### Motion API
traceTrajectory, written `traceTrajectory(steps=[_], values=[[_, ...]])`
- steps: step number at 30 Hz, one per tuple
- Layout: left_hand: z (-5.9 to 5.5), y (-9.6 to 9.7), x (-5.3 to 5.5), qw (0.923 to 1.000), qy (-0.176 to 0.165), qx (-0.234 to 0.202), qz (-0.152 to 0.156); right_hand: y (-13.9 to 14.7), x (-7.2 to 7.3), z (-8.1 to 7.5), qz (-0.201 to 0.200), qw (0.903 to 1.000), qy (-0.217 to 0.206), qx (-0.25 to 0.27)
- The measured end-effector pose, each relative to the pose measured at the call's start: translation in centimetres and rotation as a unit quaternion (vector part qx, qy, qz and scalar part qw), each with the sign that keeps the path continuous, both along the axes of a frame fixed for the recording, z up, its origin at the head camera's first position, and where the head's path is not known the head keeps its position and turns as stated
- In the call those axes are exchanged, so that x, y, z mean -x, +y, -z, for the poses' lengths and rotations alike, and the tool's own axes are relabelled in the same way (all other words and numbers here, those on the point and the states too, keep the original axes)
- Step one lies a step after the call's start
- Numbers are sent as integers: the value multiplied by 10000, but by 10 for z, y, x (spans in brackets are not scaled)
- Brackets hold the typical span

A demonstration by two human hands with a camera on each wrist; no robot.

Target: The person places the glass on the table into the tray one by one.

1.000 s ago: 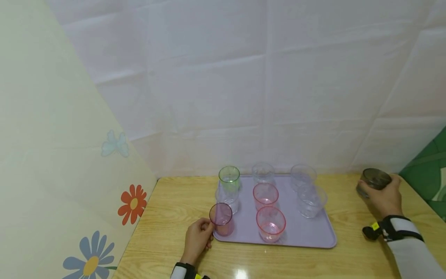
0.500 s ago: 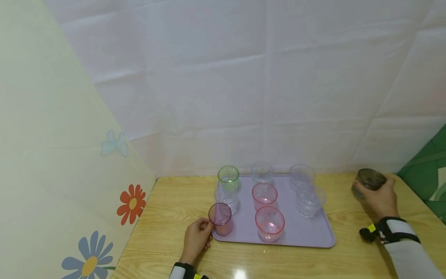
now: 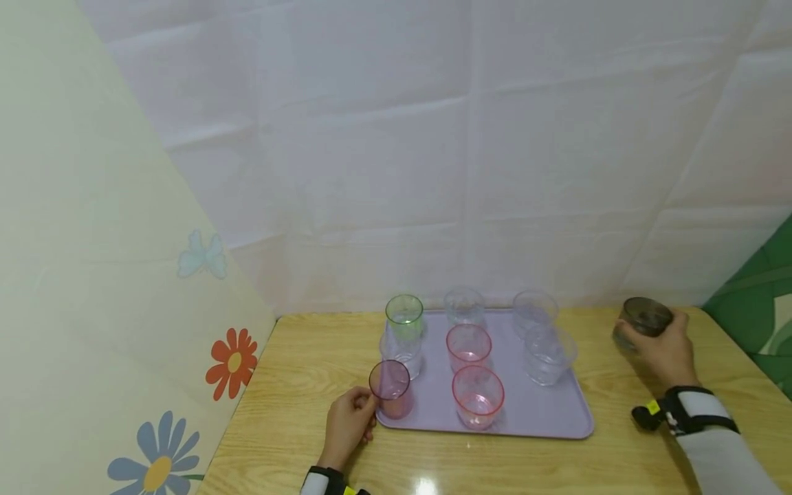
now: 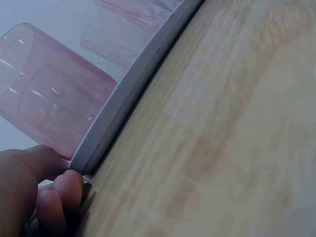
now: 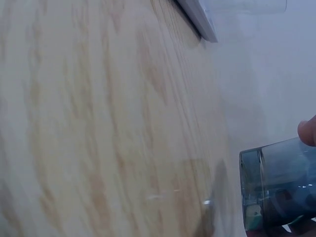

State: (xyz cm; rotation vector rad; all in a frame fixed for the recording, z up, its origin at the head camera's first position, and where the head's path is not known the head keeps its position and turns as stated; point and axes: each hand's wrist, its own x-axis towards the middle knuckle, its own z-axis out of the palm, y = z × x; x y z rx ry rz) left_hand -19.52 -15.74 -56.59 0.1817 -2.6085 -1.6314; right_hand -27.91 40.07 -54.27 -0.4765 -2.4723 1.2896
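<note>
My left hand [image 3: 348,421] pinches the near left corner of the lilac tray [image 3: 551,416]; in the left wrist view the thumb [image 4: 43,160] lies over its rim and the fingers curl against the edge. Just beside the thumb, a purple-pink cup [image 3: 392,392] stands upright on that corner. My right hand [image 3: 669,356] grips a smoky grey see-through cup [image 3: 645,316] around its side, off to the right of the tray. The right wrist view has this cup [image 5: 279,180] close over the wooden table, with a fingertip on its wall.
Two pink-rimmed cups [image 3: 478,399] stand along the tray's middle. A green cup [image 3: 405,320] is at the back left, with a clear cup [image 3: 402,354] in front. Other clear cups [image 3: 547,357] fill the back and right. Behind the wooden table [image 3: 309,357] hangs a white sheet [image 3: 383,172].
My right hand has carried the grey cup leftwards, nearer to the tray. The left hand stays at the tray corner, and the cups on the tray keep their places.
</note>
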Motion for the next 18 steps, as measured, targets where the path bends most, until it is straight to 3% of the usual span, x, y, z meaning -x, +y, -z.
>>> traceTrajectory(steps=[18], values=[[4, -1, 1, 10000, 34, -42, 11, -18, -9, -12, -263, 9992, 295, -54]])
